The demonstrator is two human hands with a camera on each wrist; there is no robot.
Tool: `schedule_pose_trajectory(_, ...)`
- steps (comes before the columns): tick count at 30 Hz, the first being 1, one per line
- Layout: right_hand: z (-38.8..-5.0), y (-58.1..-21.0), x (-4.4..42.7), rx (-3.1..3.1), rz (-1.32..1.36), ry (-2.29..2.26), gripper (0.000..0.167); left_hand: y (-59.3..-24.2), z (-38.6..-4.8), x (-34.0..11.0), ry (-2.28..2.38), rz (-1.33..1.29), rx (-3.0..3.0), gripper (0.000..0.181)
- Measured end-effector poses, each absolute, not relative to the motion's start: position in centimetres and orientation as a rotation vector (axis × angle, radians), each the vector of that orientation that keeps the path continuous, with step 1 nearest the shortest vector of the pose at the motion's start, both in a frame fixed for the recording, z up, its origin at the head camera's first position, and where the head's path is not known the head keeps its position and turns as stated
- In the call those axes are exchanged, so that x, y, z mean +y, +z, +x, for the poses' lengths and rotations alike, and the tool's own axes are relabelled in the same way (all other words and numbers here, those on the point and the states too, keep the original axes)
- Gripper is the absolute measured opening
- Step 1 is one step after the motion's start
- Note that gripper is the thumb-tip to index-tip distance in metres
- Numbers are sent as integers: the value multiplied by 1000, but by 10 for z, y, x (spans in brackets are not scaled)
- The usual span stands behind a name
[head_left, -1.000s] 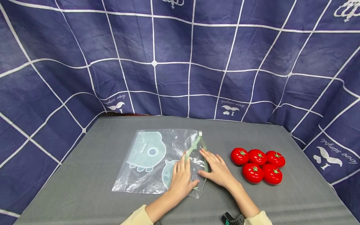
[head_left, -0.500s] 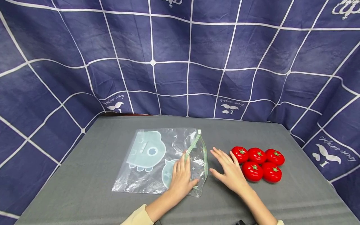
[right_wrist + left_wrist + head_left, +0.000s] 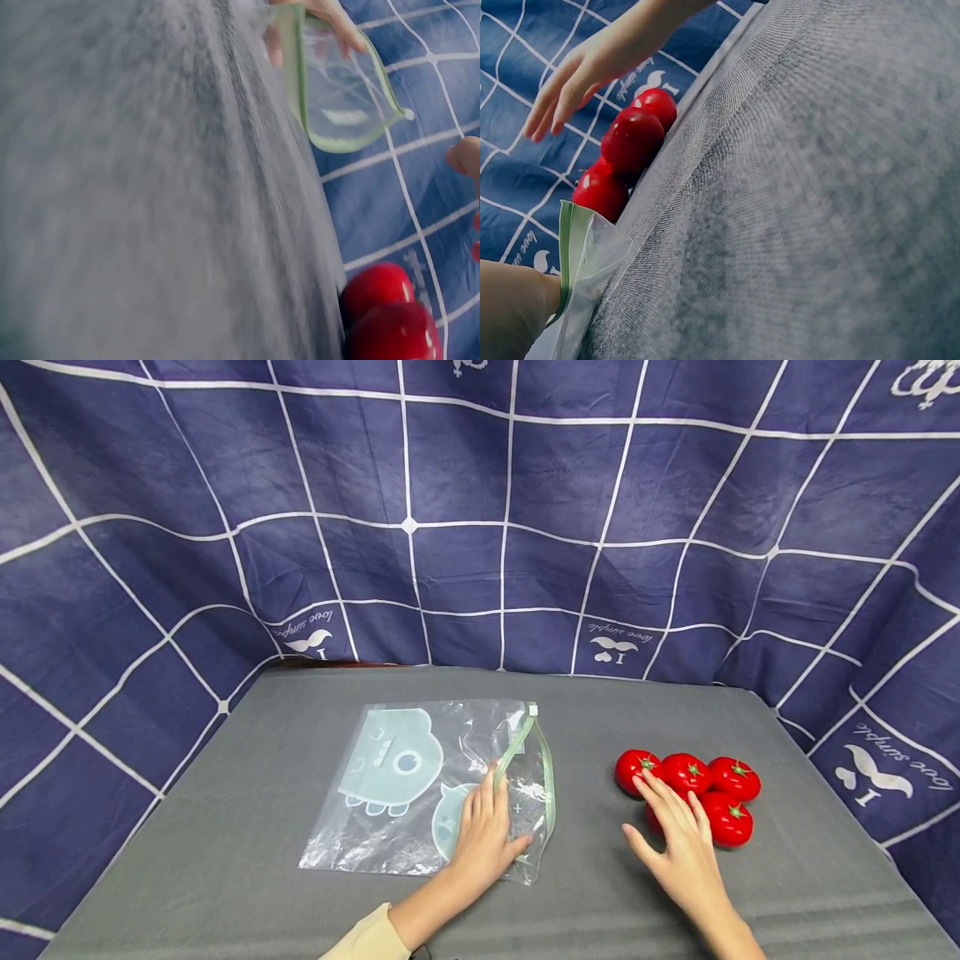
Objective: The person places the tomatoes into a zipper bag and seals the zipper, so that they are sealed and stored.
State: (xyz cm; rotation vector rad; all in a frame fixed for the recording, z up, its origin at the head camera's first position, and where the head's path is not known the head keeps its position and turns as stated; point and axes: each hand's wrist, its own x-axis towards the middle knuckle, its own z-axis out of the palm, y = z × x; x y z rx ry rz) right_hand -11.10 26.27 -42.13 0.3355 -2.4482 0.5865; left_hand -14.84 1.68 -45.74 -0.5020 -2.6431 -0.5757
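A clear zip bag (image 3: 420, 827) with pale green cartoon prints lies flat on the grey table, its green-edged mouth facing right and gaping. My left hand (image 3: 480, 835) is at that mouth and holds the upper rim back; in the right wrist view, its fingers (image 3: 349, 34) reach over the green rim (image 3: 294, 75). My right hand (image 3: 678, 847) hovers over the red tomatoes (image 3: 727, 820), fingers spread and nothing in it. It partly hides the near-left tomato in the head view. The left wrist view shows this hand (image 3: 592, 64) above the tomatoes (image 3: 634, 139), with a gap between.
Several tomatoes sit clustered on the right side of the grey table (image 3: 247, 793). A white slider (image 3: 532, 709) sits at the far end of the bag's zip. Behind and beside the table hangs a blue curtain (image 3: 465, 568) with white lines.
My right hand has left the bag's mouth and moved right to above the tomatoes. The left hand keeps its place on the bag, whose mouth now gapes wider.
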Motion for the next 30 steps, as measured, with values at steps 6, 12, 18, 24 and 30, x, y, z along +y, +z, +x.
schedule_pose_trajectory(6,-105,-424,283,-2419,224,650,63,-457,-149,17,-567,-503,-2637,100)
schedule_pose_trajectory(12,-102,-429,307,-2397,84,665,59,-458,-148,17,-561,-496,-2644,99)
schedule_pose_trajectory(18,-99,-431,330,-2437,-94,706,60,-458,-148,17,-568,-503,-2647,98)
schedule_pose_trajectory(24,-100,-433,345,-2552,-210,776,65,-457,-149,17,-584,-485,-2651,97)
schedule_pose_trajectory(30,-99,-441,355,-2619,-204,916,70,-457,-149,18,-630,-489,-2676,98)
